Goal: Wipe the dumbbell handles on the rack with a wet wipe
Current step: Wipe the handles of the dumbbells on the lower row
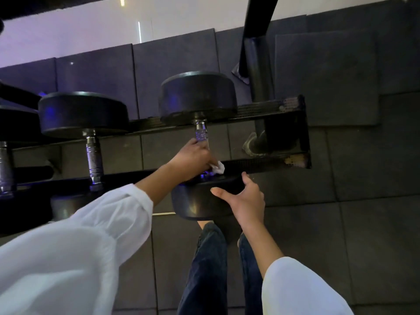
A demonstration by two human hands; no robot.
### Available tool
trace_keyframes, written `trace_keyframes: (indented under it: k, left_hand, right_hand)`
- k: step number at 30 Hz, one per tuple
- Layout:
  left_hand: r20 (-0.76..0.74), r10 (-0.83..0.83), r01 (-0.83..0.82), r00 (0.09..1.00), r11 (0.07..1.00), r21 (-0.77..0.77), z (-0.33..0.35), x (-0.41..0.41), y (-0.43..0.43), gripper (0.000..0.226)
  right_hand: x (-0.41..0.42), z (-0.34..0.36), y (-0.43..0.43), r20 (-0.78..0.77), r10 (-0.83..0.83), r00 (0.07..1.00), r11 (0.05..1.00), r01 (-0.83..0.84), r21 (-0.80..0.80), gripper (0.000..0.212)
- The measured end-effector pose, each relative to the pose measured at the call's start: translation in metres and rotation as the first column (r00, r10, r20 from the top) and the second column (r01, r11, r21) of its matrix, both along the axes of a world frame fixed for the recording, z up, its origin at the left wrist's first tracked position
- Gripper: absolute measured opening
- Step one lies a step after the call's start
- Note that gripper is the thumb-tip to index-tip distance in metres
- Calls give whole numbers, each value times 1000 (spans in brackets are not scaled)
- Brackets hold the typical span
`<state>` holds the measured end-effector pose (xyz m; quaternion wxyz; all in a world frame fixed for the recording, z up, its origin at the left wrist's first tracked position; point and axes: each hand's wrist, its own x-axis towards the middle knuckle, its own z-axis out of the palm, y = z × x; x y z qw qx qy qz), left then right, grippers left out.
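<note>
A black dumbbell lies across the two rails of the rack (261,115), its far head (197,96) on the back rail and its near head (200,201) over the front rail. My left hand (193,159) is wrapped round its metal handle (201,133) with a white wet wipe (218,167) sticking out under the fingers. My right hand (246,200) rests with straight fingers on the right side of the near head. A second dumbbell sits to the left with its bare chrome handle (94,156) showing.
A third dumbbell handle (5,167) shows at the left edge. The rack's right end plate (303,133) and a black upright post (259,71) stand to the right. Dark rubber floor tiles (341,178) lie all around, and my jeans-clad legs (209,269) are below.
</note>
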<state>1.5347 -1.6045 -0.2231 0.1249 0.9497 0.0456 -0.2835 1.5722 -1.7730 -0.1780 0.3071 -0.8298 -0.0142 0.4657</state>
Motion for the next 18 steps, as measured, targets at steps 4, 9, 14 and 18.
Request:
trace_keyframes:
  k: [4, 9, 14, 18]
  left_hand:
    - [-100, -208, 218, 973, 971, 102, 2, 28, -5, 33]
    - [83, -227, 226, 970, 974, 23, 10, -3, 12, 22]
    - [-155, -245, 264, 957, 957, 116, 0, 29, -8, 33]
    - [-127, -220, 234, 967, 967, 101, -8, 32, -12, 32]
  right_hand:
    - [1, -1, 0, 16, 34, 999, 999, -34, -3, 97]
    - [0, -1, 0, 11, 38, 999, 999, -38, -1, 97]
    - [2, 1, 0, 13, 31, 999, 1000, -31, 5, 96]
    - [0, -3, -1, 28, 33, 999, 999, -33, 15, 96]
